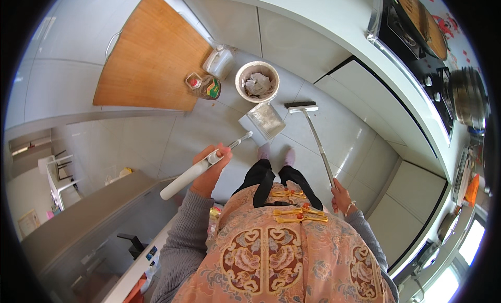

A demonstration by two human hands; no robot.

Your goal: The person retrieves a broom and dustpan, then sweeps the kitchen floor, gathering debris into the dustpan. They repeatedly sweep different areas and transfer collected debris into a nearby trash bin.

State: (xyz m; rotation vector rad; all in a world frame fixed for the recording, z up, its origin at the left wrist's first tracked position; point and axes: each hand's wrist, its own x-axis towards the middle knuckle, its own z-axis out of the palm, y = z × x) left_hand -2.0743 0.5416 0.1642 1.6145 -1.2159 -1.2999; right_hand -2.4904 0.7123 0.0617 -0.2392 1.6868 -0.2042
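Note:
My left hand (212, 168) is closed around the white handle of a long-handled dustpan (266, 121), whose pan stands on the floor against a round waste bin (257, 82) that holds a crumpled plastic bag. My right hand (342, 197) grips the pole of a broom (302, 107) at the right. The broom's head, with dark bristles, rests at the floor tiles a little right of the pan and apart from it. My feet in pink socks are just below the dustpan.
A wooden board (152, 60) stands at the upper left, beside an oil bottle (205, 85) and a clear plastic container (219, 62). White cabinets (297, 40) curve around the top and right under a counter with a gas stove (407, 40) and a steel pot (467, 97).

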